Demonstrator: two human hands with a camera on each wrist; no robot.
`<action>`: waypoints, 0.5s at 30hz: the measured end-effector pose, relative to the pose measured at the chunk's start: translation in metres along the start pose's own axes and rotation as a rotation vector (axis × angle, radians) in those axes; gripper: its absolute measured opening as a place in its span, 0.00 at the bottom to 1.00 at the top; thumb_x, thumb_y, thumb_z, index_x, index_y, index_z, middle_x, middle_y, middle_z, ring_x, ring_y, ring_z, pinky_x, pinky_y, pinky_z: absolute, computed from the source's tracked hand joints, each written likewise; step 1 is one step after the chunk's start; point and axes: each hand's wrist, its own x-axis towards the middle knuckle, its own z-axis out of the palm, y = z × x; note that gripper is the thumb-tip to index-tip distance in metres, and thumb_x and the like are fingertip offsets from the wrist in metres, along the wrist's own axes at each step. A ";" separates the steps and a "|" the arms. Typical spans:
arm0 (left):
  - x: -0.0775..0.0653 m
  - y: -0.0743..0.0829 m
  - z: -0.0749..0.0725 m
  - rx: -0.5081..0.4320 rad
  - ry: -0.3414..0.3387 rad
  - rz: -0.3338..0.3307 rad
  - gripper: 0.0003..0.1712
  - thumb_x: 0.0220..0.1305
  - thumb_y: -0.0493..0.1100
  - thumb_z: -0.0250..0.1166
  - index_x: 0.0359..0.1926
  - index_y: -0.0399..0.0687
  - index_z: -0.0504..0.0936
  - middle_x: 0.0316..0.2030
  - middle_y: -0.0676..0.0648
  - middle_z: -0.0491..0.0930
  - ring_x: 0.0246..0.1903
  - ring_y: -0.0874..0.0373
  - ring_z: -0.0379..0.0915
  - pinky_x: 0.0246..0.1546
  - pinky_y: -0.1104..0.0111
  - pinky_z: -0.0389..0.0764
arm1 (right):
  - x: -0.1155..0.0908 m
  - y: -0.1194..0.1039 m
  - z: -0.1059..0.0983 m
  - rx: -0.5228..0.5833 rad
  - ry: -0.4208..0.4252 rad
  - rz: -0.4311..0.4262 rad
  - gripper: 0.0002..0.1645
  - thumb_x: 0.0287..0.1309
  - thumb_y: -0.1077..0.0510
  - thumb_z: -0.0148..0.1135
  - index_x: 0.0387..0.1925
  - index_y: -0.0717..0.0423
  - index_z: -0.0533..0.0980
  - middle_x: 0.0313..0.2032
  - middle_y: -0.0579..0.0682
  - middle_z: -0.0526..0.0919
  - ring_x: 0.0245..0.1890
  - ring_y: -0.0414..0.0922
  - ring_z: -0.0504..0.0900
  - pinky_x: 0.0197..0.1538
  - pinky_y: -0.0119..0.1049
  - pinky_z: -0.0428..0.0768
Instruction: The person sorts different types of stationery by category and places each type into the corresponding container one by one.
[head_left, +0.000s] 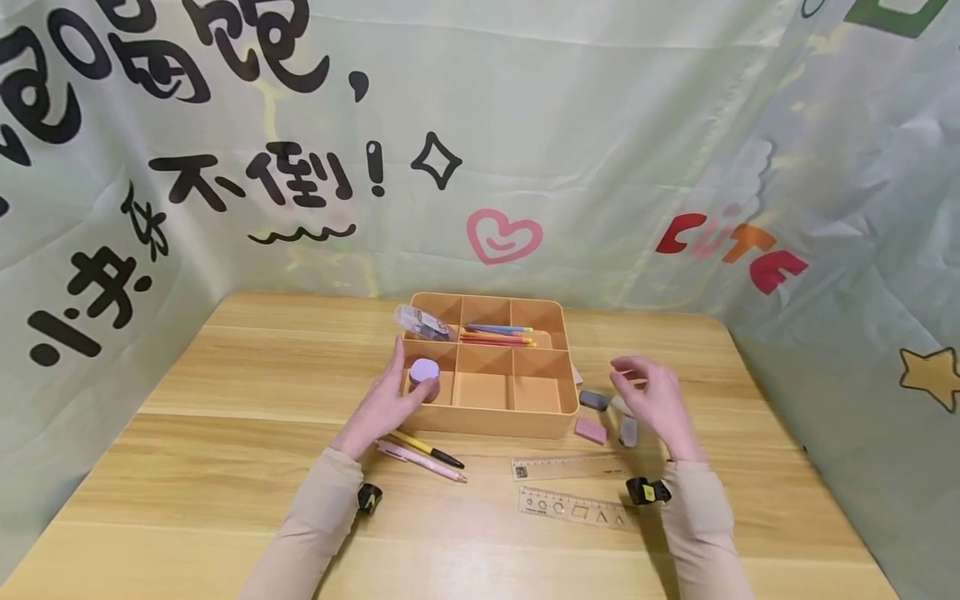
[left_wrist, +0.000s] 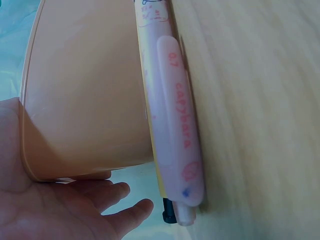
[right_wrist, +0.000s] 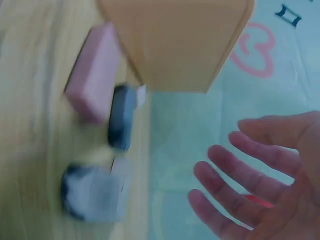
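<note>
An orange divided organizer box (head_left: pixel 483 421) stands at the table's back. My left hand (head_left: pixel 386 400) holds its left wall, thumb over the rim and fingers outside. Inside the front left compartment, by that thumb, is a round purple-topped object (head_left: pixel 424 371). In the right wrist view my right hand (right_wrist: pixel 265 180) hangs with loosely bent, spread fingers and holds nothing. Near it lie a dark eraser (head_left: pixel 593 401), a pink eraser (head_left: pixel 590 431) and a grey-white eraser (head_left: pixel 627 432). A pale piece partly shows under the hand.
A pink pen (head_left: pixel 422 461) and a yellow pen with a black end (head_left: pixel 427 448) lie before the box. Two clear rulers (head_left: pixel 562 467) lie right of them. Back compartments hold pencils (head_left: pixel 497 339) and a clear-cased item (head_left: pixel 423 322). A printed cloth hangs behind the table.
</note>
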 end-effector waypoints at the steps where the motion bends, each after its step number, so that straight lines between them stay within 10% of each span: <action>1: 0.000 0.000 0.000 -0.001 0.001 -0.004 0.58 0.72 0.59 0.58 0.79 0.41 0.27 0.80 0.36 0.31 0.79 0.36 0.38 0.78 0.44 0.47 | -0.001 0.002 -0.001 -0.002 -0.018 0.012 0.16 0.68 0.63 0.59 0.52 0.70 0.80 0.47 0.68 0.86 0.46 0.63 0.85 0.51 0.59 0.84; 15: 0.001 0.001 0.000 -0.003 -0.001 -0.003 0.58 0.72 0.58 0.59 0.79 0.39 0.28 0.80 0.34 0.33 0.79 0.36 0.39 0.78 0.44 0.48 | -0.003 0.014 0.002 -0.043 -0.187 0.031 0.21 0.68 0.59 0.59 0.56 0.70 0.77 0.55 0.70 0.82 0.53 0.66 0.81 0.55 0.61 0.81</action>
